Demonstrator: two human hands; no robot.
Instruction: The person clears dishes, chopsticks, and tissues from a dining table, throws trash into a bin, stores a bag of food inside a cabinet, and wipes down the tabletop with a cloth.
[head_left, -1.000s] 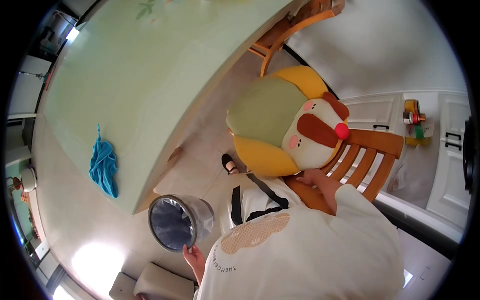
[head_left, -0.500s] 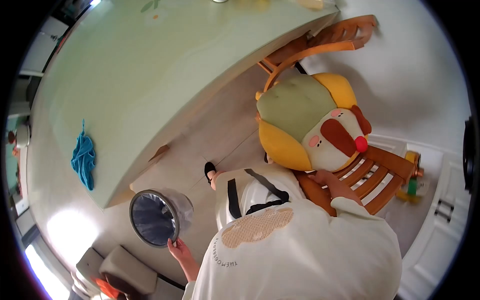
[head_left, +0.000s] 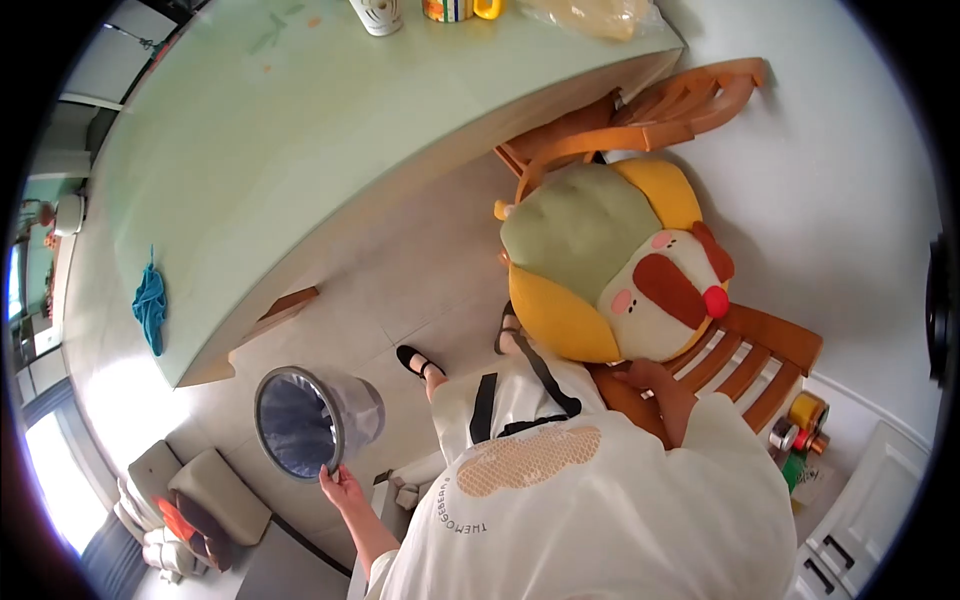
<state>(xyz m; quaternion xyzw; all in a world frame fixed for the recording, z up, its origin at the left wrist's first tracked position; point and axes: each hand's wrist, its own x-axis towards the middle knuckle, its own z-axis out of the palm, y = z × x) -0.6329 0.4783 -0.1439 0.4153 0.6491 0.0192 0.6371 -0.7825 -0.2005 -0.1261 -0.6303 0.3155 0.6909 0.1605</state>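
Observation:
My left hand (head_left: pixel 342 486) grips the rim of a trash can (head_left: pixel 372 408) with a grey rim and a dark liner, its mouth tilted towards the left. The can hangs above the floor beside the table's end. My right hand (head_left: pixel 645 378) is closed around a slat of the wooden chair (head_left: pixel 752 335), right by the cushion. That dog-faced cushion (head_left: pixel 570 225), green and yellow with a red nose, lies on the chair. Some of my right fingertips are hidden.
The pale green table (head_left: pixel 300 150) curves across the left and top. On it lie a blue cloth (head_left: pixel 149 312), a paper cup (head_left: pixel 378 14), a colourful mug (head_left: pixel 447 9) and a plastic bag (head_left: pixel 600 14). A second wooden chair (head_left: pixel 690 105) stands by the wall; a sofa (head_left: pixel 220 497) is lower left.
The view has shifted, bringing the cup and mug further into sight. My left hand still holds the trash can, now slightly lower left in view; my right hand stays at the chair.

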